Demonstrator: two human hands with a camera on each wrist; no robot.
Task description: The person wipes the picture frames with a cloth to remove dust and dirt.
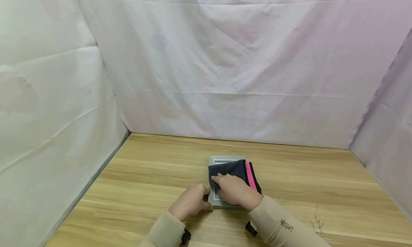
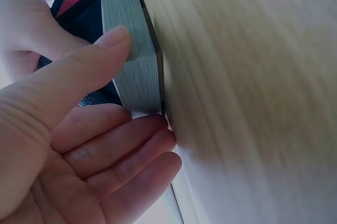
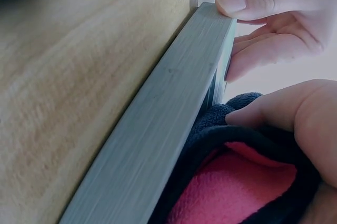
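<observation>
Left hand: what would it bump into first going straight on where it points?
The left hand would first meet the grey frame, which its fingers touch; past that, perhaps the right hand, though depth is unclear.

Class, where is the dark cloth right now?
In the head view, right of centre, the dark cloth lies on the grey frame, under the right hand; the left hand touches the frame's near-left corner.

One left hand (image 1: 190,201), one right hand (image 1: 235,190) and two sleeves (image 1: 167,229) are showing toward six o'clock; one grey frame (image 1: 219,204) and one dark-and-pink cloth (image 1: 229,169) are lying there on one tabletop (image 1: 145,168); three fabric walls (image 1: 241,68) are standing at nine, twelve, three.
</observation>
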